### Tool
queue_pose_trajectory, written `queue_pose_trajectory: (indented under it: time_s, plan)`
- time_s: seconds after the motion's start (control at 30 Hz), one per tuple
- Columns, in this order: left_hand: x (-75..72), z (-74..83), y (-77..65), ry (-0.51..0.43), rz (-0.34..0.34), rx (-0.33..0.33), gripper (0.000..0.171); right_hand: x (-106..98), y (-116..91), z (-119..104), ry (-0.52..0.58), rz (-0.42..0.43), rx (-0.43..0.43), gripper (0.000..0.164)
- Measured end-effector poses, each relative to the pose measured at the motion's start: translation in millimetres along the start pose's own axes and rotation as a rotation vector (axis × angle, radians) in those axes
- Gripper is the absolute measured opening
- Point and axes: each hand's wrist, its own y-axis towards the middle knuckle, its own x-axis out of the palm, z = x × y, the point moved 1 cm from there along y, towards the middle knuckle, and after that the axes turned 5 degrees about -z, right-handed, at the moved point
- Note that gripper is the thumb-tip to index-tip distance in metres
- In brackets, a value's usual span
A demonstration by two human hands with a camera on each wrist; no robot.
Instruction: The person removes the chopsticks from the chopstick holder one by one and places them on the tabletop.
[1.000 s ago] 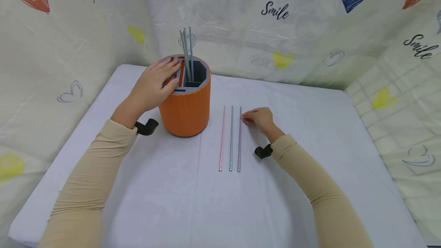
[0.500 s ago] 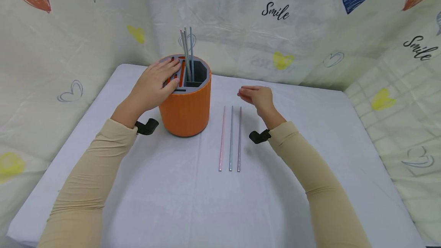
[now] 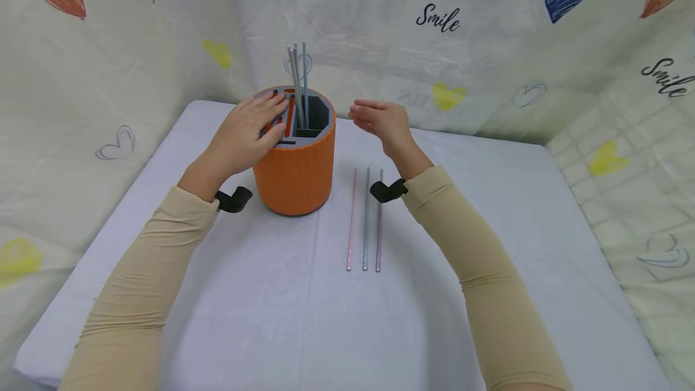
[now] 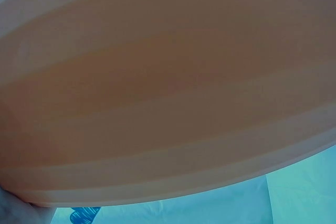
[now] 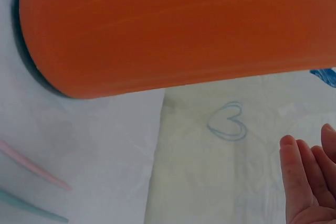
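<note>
In the head view an orange round holder with a grey slotted top stands at the table's back left. Several thin pale sticks rise from its dark compartment. My left hand rests spread over the left part of that top. To the right of the holder, apart from it, my right hand is raised in the air with fingers extended and nothing in them. On the table lie a pink stick, a blue stick and a purple stick, side by side. The holder's side fills most of the left wrist view.
A white cloth covers the table. Behind it hangs a pale curtain printed with hearts and "Smile". A black wrist camera sits below the left hand, and another black wrist camera passes over the upper ends of the sticks.
My right hand has left the spot beside the purple stick and moved up and left, closer to the holder. The three sticks stay where they were. My left hand keeps its place.
</note>
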Motion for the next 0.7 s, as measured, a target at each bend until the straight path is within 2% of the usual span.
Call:
queue_pose_trajectory:
  time_s: [0.17,0.4,0.7]
  plan:
    - [0.5,0.3,0.4,-0.002,0.0,-0.007,0.056,15.3,0.3,-11.7,-0.04,-0.012,-0.067,0.032]
    - [-0.1,0.1,-0.2,0.008,-0.004,-0.004,0.055,30.3,5.7,-24.0,-0.01,-0.057,-0.159,0.03]
    - [0.8,0.8,1.6,0.005,-0.002,-0.006,0.055,45.4,9.2,-38.2,-0.071,-0.165,-0.195,0.033]
